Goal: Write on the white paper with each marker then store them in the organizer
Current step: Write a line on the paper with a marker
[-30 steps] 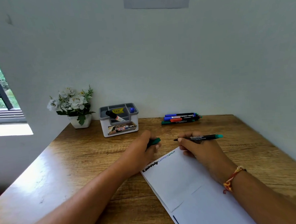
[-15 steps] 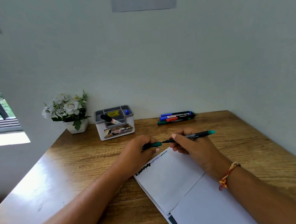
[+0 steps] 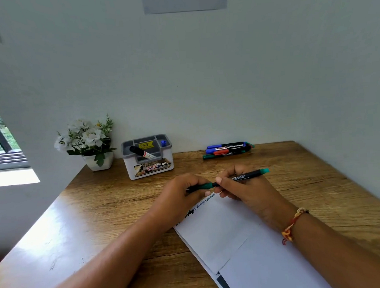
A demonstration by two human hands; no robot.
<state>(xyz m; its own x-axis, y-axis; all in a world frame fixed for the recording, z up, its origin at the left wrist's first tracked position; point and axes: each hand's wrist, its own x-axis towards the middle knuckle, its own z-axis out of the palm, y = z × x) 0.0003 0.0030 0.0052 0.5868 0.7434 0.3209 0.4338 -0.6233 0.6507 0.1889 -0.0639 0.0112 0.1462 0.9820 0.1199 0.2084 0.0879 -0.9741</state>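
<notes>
Nearest me the white paper (image 3: 222, 230) lies on the wooden surface (image 3: 113, 203), its far edge just under both grips, with a line of black, blue and green scribbles along it. Above that edge the left grip (image 3: 183, 195) is curled round the green cap (image 3: 205, 185). The right grip (image 3: 246, 191) pinches the green marker (image 3: 248, 175) by the barrel, its teal tail pointing off to the right. Cap and tip meet between the two grips, so I take this as capping once the green line is written; whether the cap is fully seated I cannot tell. To do it well I'd keep barrel and cap in one straight line, push them squarely together, and hold both clear of the sheet so no stray mark lands. Beyond the left grip, well apart, stands the organizer (image 3: 128, 169), with a black marker (image 3: 141, 152) leaning in it and a blue marker (image 3: 163, 143) upright at its right corner; this one belongs there too. Beyond the right grip, by the wall, a pile of markers (image 3: 228, 149) looks yet to be used
</notes>
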